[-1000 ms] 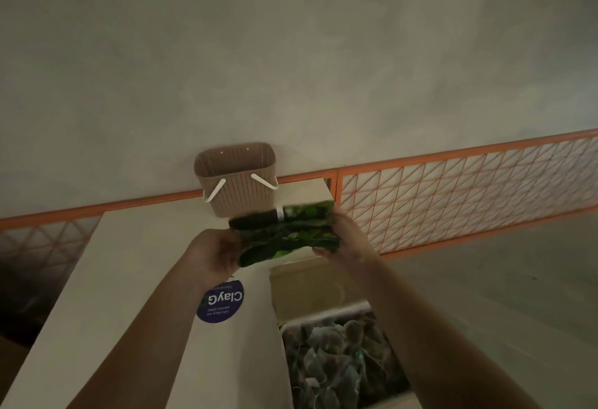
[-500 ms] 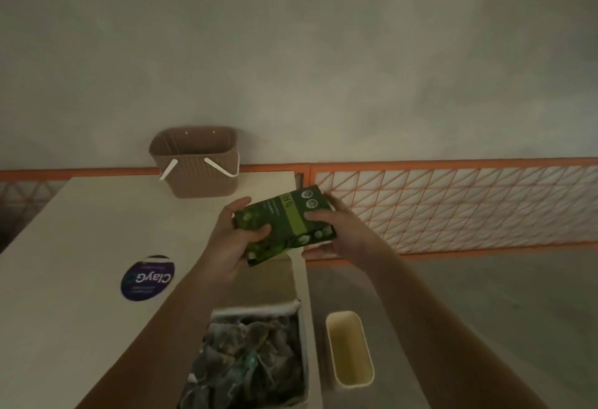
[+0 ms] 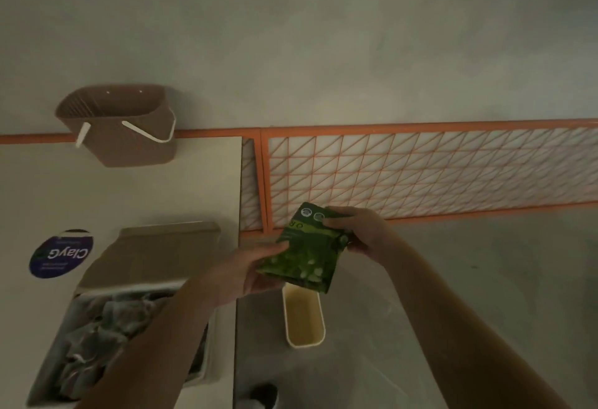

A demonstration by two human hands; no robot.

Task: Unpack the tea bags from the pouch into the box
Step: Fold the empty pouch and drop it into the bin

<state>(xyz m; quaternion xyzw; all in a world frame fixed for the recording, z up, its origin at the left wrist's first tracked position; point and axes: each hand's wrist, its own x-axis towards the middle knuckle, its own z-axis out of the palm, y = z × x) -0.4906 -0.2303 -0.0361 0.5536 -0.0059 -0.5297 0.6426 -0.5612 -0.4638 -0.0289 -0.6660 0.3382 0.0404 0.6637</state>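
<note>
Your left hand (image 3: 255, 271) and right hand (image 3: 359, 230) each pinch an edge of the green tea pouch (image 3: 307, 251), held above a small cream bin (image 3: 304, 319), right of the open box (image 3: 136, 308) of tea bags (image 3: 106, 327).

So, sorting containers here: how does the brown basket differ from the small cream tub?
The brown basket is dark, woven-looking and has white handles; the cream tub is pale, smooth and handle-free. The basket stands on the table, the tub lower down beside it. Both are open-topped.
</note>
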